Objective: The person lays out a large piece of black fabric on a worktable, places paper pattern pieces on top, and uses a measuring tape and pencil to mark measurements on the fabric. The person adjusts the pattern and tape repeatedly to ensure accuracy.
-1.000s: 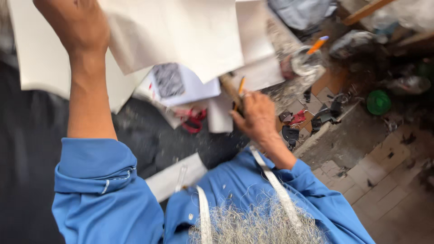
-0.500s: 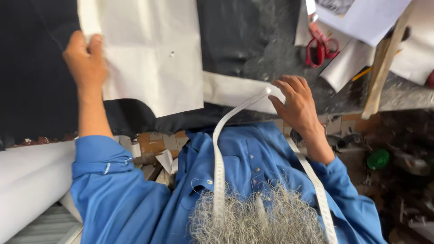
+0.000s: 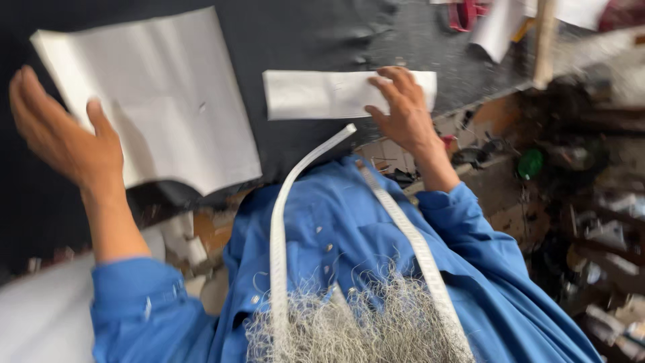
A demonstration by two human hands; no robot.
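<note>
White strip of paper or card [image 3: 322,94] lies flat on the dark tabletop [image 3: 316,33], its long axis running left to right across the view. The right hand [image 3: 403,111] rests on the strip's right end, fingers spread and pressed flat on the sheet rather than closed around it; the strip stretches away from that hand toward the left. A larger white sheet [image 3: 154,101] lies just left of the strip, apart from it by a band of bare dark surface, and is tilted so that its near corner points toward the person. The left hand [image 3: 64,138] hovers open at the large sheet's left edge, palm out, fingers apart, gripping nothing; whether it touches the sheet is hard to tell through the blur. So the right hand is the one on the strip, and the left hand is well apart from it. A white measuring tape [image 3: 279,222] hangs around the person's neck over a blue shirt [image 3: 349,222]. Red-handled scissors [image 3: 463,13] and a wooden stick [image 3: 544,40] lie at the far edge.
</note>
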